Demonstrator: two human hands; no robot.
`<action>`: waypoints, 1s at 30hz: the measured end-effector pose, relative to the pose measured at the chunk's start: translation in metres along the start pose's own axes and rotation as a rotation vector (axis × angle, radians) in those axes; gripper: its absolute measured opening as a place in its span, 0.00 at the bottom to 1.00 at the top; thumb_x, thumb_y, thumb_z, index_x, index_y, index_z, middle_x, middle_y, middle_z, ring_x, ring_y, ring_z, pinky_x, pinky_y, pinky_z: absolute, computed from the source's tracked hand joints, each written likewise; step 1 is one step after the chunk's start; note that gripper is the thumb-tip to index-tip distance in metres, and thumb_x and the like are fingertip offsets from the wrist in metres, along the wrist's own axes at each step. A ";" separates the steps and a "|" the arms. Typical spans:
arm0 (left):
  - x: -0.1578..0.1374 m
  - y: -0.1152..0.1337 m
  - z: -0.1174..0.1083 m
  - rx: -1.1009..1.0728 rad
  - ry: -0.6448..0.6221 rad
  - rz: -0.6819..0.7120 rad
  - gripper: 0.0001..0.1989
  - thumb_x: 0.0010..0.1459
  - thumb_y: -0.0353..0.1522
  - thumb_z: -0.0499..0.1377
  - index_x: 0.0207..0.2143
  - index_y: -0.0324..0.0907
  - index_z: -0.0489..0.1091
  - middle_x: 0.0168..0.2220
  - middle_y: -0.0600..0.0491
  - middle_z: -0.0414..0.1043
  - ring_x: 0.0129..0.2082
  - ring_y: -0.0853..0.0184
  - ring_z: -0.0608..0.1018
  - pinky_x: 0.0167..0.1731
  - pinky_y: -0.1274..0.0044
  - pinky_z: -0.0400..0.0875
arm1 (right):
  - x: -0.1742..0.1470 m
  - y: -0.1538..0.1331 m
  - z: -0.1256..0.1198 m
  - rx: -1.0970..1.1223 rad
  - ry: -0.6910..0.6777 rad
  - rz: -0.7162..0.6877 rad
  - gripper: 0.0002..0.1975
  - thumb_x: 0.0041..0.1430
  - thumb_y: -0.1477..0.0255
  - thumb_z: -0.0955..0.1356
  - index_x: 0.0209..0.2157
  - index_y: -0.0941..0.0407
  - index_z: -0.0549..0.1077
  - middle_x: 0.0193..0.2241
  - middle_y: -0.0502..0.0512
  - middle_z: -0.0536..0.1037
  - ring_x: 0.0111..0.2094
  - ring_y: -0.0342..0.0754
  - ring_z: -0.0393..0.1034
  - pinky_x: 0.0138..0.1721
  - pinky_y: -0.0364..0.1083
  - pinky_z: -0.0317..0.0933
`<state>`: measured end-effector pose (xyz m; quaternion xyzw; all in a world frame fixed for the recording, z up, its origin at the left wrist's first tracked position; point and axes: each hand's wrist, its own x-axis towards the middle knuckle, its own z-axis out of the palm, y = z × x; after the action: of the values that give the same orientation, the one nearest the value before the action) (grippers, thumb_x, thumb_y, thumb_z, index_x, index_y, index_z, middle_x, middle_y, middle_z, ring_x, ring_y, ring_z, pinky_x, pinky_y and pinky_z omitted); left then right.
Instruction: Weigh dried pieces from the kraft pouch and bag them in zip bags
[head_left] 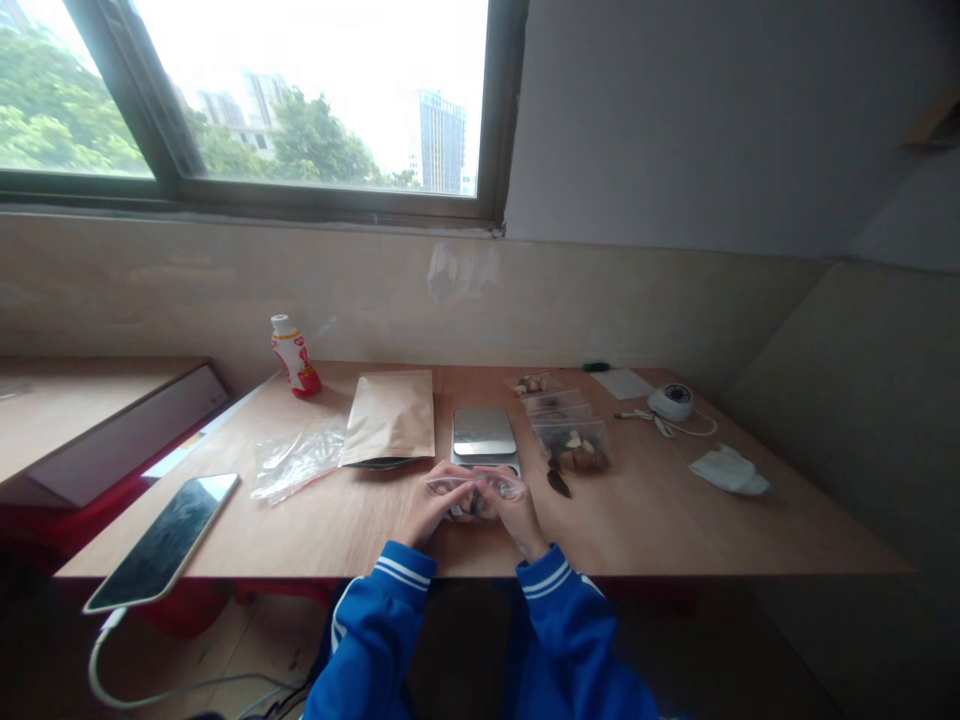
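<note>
Both my hands pinch the top edge of a clear zip bag (472, 508) with brownish pieces inside, at the table's front edge. My left hand (437, 505) grips its left side, thumb pointing inward. On the other side, my right hand (517, 507) closes on the bag's upper edge. Just behind the bag stands a small silver kitchen scale (484, 432), its front partly covered by my fingers. A brown kraft pouch (391, 415) lies left of the scale. To the right are several filled zip bags (576, 447) and a dark dried leaf (559, 483).
A phone (169, 540) with a cable overhangs the left front edge. Crumpled clear plastic bags (300, 458) lie near a red-and-white bottle (295, 357). On the right are a white dome camera (670, 402) with its cable, a paper sheet (622, 384) and a crumpled tissue (729, 470).
</note>
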<state>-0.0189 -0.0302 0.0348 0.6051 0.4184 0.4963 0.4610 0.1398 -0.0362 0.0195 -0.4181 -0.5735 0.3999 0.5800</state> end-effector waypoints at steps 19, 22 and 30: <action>0.002 -0.007 0.001 0.011 0.019 0.081 0.12 0.50 0.40 0.64 0.26 0.40 0.76 0.30 0.51 0.71 0.33 0.65 0.74 0.34 0.75 0.68 | -0.001 0.012 0.005 -0.141 0.110 -0.147 0.08 0.56 0.68 0.69 0.25 0.55 0.75 0.27 0.53 0.72 0.33 0.48 0.69 0.37 0.47 0.63; 0.002 -0.005 0.001 0.004 0.036 0.066 0.12 0.50 0.41 0.64 0.25 0.40 0.76 0.29 0.50 0.72 0.32 0.64 0.75 0.35 0.75 0.68 | -0.001 0.011 0.007 -0.117 0.090 -0.134 0.08 0.56 0.66 0.68 0.27 0.55 0.74 0.28 0.53 0.72 0.33 0.48 0.69 0.36 0.46 0.64; 0.004 -0.015 0.000 -0.036 0.118 -0.035 0.26 0.57 0.50 0.52 0.27 0.38 0.76 0.24 0.51 0.71 0.27 0.67 0.72 0.28 0.78 0.65 | -0.003 0.006 0.004 0.084 0.052 0.057 0.26 0.61 0.51 0.58 0.35 0.57 0.77 0.34 0.59 0.79 0.38 0.52 0.73 0.43 0.48 0.66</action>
<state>-0.0188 -0.0231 0.0215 0.5590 0.4464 0.5306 0.4547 0.1356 -0.0373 0.0131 -0.4200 -0.5286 0.4290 0.6001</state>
